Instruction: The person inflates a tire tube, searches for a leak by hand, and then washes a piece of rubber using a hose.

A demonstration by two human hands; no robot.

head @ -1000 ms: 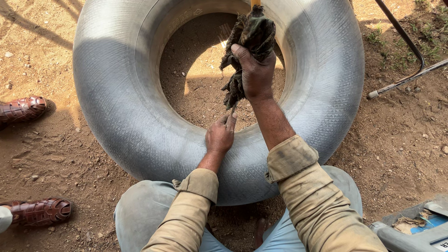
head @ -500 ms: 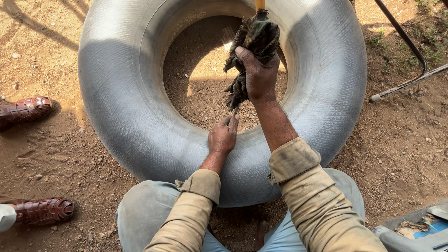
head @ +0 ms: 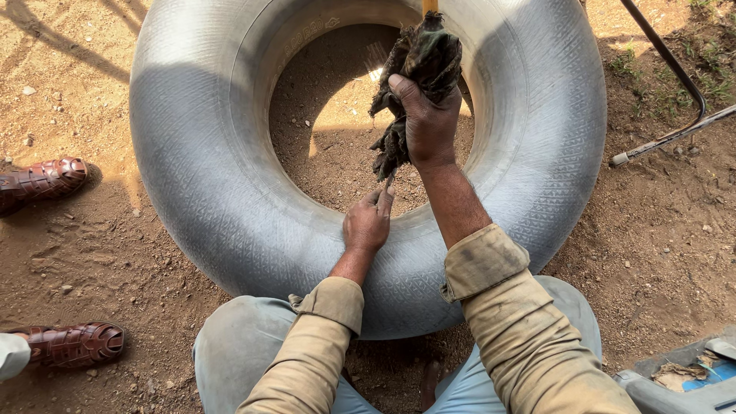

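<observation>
Head view, looking down. One large grey inner tube (head: 192, 153) lying flat on bare dirt ground (head: 659, 253), against the knees. Right hand (head: 425, 123) raised over the tube's centre hole, grip closed around one dark, dirty rag (head: 422, 69) bunched about a thin upright tool; yellow handle tip (head: 430, 6) at the top edge. Left hand (head: 368, 224) resting on the tube's inner rim, fingertips pinched at the tool's lower end, just below the rag. Two brown sandals (head: 46, 180) at left, belonging to another person. One bent metal rod (head: 675, 100) at upper right. One grey case (head: 682, 376) with blue content at lower right, well apart from the tube. No labels legible.
</observation>
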